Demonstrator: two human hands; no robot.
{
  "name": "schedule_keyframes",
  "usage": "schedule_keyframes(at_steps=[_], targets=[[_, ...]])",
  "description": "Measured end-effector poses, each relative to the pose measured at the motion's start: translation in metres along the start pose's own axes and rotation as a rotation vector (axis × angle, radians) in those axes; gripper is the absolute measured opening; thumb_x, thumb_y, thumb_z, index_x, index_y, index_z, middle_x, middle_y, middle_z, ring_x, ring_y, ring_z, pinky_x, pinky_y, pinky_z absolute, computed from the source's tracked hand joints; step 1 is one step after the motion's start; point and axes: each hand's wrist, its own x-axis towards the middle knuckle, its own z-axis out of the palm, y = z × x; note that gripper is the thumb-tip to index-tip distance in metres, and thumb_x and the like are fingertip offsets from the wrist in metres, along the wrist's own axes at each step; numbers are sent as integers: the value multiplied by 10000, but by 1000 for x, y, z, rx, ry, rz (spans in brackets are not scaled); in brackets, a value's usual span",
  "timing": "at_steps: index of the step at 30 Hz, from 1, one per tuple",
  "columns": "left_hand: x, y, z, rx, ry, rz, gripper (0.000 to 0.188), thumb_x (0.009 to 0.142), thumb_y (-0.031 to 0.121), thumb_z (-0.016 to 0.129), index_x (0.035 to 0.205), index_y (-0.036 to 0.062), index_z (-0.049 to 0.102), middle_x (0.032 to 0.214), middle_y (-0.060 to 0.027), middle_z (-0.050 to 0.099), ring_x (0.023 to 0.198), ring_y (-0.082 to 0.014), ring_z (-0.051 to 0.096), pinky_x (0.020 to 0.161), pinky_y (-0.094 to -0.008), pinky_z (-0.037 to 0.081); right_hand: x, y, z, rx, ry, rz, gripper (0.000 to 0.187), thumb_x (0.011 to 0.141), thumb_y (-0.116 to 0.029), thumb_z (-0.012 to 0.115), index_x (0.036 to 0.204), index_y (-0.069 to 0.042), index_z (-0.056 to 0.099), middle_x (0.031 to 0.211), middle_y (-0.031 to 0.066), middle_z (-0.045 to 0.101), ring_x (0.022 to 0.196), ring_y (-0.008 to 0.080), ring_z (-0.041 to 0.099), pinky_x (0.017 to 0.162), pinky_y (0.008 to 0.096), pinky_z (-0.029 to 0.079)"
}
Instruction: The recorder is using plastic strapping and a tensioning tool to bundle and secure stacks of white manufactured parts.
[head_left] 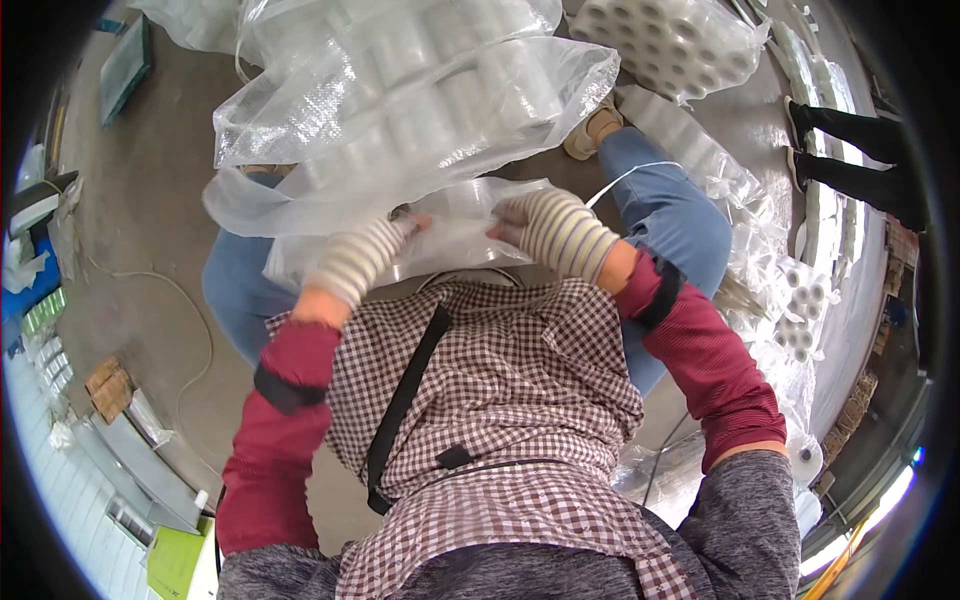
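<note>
In front of me a large clear plastic bag (300,130) holds whitish cylindrical rolls (420,115) in rows. Nearer my lap, between my knees, lies a translucent plastic sheet or bag end (450,225) with rounded shapes showing through it. My left hand (365,255), in a striped glove with bare fingertips, is closed on the left part of this plastic. On its right part my right hand (560,232), gloved the same way, pinches with bent fingers. The two hands are apart, roughly level. The plastic partly covers the left fingers.
Another clear pack of hollow rolls (670,40) lies at the far right. Wrapped packs (700,150) line the floor beside my right leg. A person's dark-trousered legs (850,155) stand at the right. A cable (205,340) curves over the floor at left, near a brown cardboard piece (108,390).
</note>
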Motion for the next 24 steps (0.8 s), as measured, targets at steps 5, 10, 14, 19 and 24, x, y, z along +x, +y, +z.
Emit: schedule_keyframes(at_steps=[5, 10, 14, 19, 24], targets=[[-7, 50, 48, 627, 498, 781, 340, 729, 229, 646, 1037, 90, 613, 1005, -70, 628, 1054, -275, 530, 944, -444, 364, 9, 42, 2, 732, -107, 338, 287, 805, -270, 645, 1000, -61, 666, 677, 4, 602, 584, 108, 479, 567, 281, 431], [20, 25, 61, 479, 512, 715, 221, 677, 251, 662, 848, 112, 648, 1018, 35, 613, 1103, -208, 492, 1001, -468, 297, -54, 75, -52, 253, 424, 109, 296, 793, -53, 507, 1070, -60, 612, 933, 124, 649, 735, 240, 624, 659, 342, 489], [23, 41, 66, 479, 522, 753, 168, 674, 191, 673, 796, 79, 647, 962, 19, 636, 1076, -222, 518, 983, -452, 312, -110, 90, -68, -7, 431, -77, 295, 781, -68, 557, 1073, -70, 597, 1084, 113, 587, 913, 308, 589, 750, 383, 494], [26, 37, 65, 567, 481, 712, 179, 682, 177, 658, 845, 103, 651, 993, 12, 622, 1108, -224, 496, 1007, -457, 291, -51, 42, -20, -236, 27, 101, 413, 770, -208, 648, 1145, -61, 558, 1044, 158, 590, 860, 280, 618, 717, 351, 509], [27, 41, 90, 832, 509, 798, 594, 618, 196, 666, 1188, 101, 532, 1224, -74, 507, 1242, -249, 390, 1076, -476, 199, -63, 57, -3, 1123, -250, 413, 381, 851, -312, 595, 1073, -6, 545, 631, 62, 539, 483, 147, 498, 424, 281, 412]])
